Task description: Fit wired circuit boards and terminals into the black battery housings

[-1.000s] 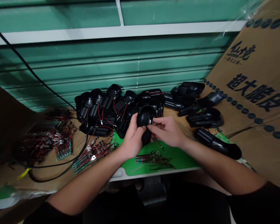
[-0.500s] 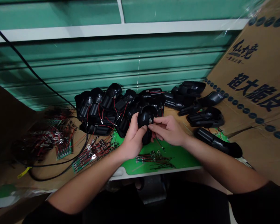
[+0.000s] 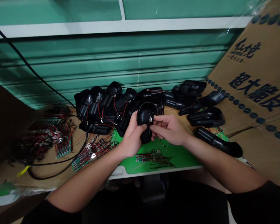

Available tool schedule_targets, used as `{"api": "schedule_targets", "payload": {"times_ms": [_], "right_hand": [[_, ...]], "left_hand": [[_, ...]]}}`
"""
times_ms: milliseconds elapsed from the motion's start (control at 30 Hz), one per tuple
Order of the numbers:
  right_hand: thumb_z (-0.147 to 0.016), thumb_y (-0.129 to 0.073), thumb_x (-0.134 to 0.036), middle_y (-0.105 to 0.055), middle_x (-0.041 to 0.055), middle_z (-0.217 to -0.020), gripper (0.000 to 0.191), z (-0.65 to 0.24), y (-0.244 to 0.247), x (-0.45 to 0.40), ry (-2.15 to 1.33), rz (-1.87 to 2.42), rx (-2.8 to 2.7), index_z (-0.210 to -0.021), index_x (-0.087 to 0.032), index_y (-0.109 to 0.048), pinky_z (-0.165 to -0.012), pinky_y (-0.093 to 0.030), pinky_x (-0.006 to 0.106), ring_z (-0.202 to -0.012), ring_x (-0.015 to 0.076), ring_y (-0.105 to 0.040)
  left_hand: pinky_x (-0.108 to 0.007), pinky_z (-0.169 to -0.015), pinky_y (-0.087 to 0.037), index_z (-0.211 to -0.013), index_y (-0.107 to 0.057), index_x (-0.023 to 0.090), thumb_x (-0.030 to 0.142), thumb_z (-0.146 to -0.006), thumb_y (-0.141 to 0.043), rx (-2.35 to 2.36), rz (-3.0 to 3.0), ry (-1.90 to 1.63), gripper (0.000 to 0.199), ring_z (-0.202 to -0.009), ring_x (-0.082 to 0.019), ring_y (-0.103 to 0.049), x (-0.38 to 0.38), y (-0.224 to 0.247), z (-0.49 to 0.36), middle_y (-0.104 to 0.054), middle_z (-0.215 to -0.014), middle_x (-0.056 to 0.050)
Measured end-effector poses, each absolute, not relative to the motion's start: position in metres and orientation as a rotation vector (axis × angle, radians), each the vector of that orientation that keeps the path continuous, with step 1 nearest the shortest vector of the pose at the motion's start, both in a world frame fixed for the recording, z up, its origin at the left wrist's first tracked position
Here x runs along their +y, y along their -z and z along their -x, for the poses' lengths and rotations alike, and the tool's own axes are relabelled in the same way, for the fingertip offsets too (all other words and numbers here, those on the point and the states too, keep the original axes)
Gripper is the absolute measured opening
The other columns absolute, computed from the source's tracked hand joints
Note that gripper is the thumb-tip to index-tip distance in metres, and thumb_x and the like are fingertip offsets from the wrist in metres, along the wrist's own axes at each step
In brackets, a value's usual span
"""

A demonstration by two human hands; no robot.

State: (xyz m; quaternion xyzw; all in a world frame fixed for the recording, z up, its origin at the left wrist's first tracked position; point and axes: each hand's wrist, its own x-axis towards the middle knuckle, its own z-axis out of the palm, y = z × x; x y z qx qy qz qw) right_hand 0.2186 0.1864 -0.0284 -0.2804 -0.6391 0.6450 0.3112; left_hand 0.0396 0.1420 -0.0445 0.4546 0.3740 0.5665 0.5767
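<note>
My left hand (image 3: pixel 132 137) is wrapped round a glossy black plastic housing (image 3: pixel 144 115), its thumb pressing on the front face. The housing is held upright above the green mat (image 3: pixel 130 163). At its right edge my right hand (image 3: pixel 169 129) pinches a thin wire (image 3: pixel 161 141), whose end dangles below the fingers. A small light-coloured part (image 3: pixel 151 119) shows on the housing beside my right fingertips; its kind is too small to make out. In front of my hands, a bunch of wired small parts (image 3: pixel 154 158) lies on the mat.
Several black housings with red wires (image 3: pixel 102 105) are heaped behind my hands, and more housings (image 3: pixel 207 118) lie to the right. Wired circuit boards (image 3: pixel 65 146) are piled at left beside a looped black cable (image 3: pixel 86 140). A cardboard box (image 3: pixel 259 77) stands at right.
The housing has turned slightly in my left hand, so the light-coloured part shows more clearly. Both hands stay at nearly the same spot.
</note>
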Motion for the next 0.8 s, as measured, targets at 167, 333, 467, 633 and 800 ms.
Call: {"api": "schedule_targets", "payload": {"times_ms": [167,333,467,633,800], "right_hand": [[-0.085,-0.089,-0.040,-0.060,-0.0009,-0.068,0.039,-0.2158,0.0318,0.1867,-1.715,0.798,-1.610,-0.091,-0.010,-0.064,-0.049,-0.043,0.016,-0.058,0.0076,-0.064],[-0.084,-0.091,-0.040,-0.059,-0.0014,-0.066,0.041,-0.2151,0.0377,0.1884,-1.754,0.780,-1.554,-0.089,-0.010,-0.064,-0.047,-0.040,0.015,-0.055,0.0064,-0.062],[-0.083,-0.092,-0.040,-0.059,-0.0019,-0.065,0.041,-0.2171,0.0380,0.1895,-1.802,0.766,-1.533,-0.092,-0.010,-0.066,-0.048,-0.042,0.015,-0.052,0.0053,-0.058],[-0.081,-0.094,-0.038,-0.059,-0.0018,-0.064,0.042,-0.2175,0.0367,0.1890,-1.812,0.738,-1.525,-0.092,-0.008,-0.067,-0.048,-0.040,0.015,-0.051,0.0049,-0.057],[-0.081,-0.094,-0.045,-0.060,-0.0013,-0.064,0.047,-0.2155,0.0367,0.1873,-1.798,0.764,-1.514,-0.093,-0.008,-0.068,-0.049,-0.044,0.018,-0.049,0.0051,-0.054]], "left_hand": [[-0.025,-0.073,-0.054,-0.123,-0.054,0.019,0.024,-0.074,-0.069,0.852,-0.988,-1.319,0.052,-0.086,-0.012,-0.060,0.1420,0.0354,-0.0426,-0.064,-0.102,-0.002],[-0.024,-0.072,-0.054,-0.121,-0.054,0.019,0.021,-0.072,-0.070,0.869,-0.988,-1.321,0.052,-0.086,-0.011,-0.062,0.1429,0.0362,-0.0440,-0.067,-0.104,-0.003],[-0.025,-0.068,-0.054,-0.124,-0.049,0.020,0.023,-0.074,-0.069,0.828,-0.984,-1.285,0.055,-0.085,-0.012,-0.066,0.1426,0.0359,-0.0441,-0.067,-0.104,-0.003],[-0.025,-0.067,-0.054,-0.127,-0.047,0.020,0.024,-0.074,-0.070,0.801,-0.968,-1.273,0.057,-0.084,-0.013,-0.068,0.1425,0.0378,-0.0434,-0.067,-0.103,-0.002],[-0.025,-0.067,-0.055,-0.127,-0.049,0.021,0.023,-0.078,-0.069,0.795,-1.000,-1.274,0.053,-0.079,-0.011,-0.063,0.1425,0.0440,-0.0418,-0.065,-0.103,-0.001]]}}
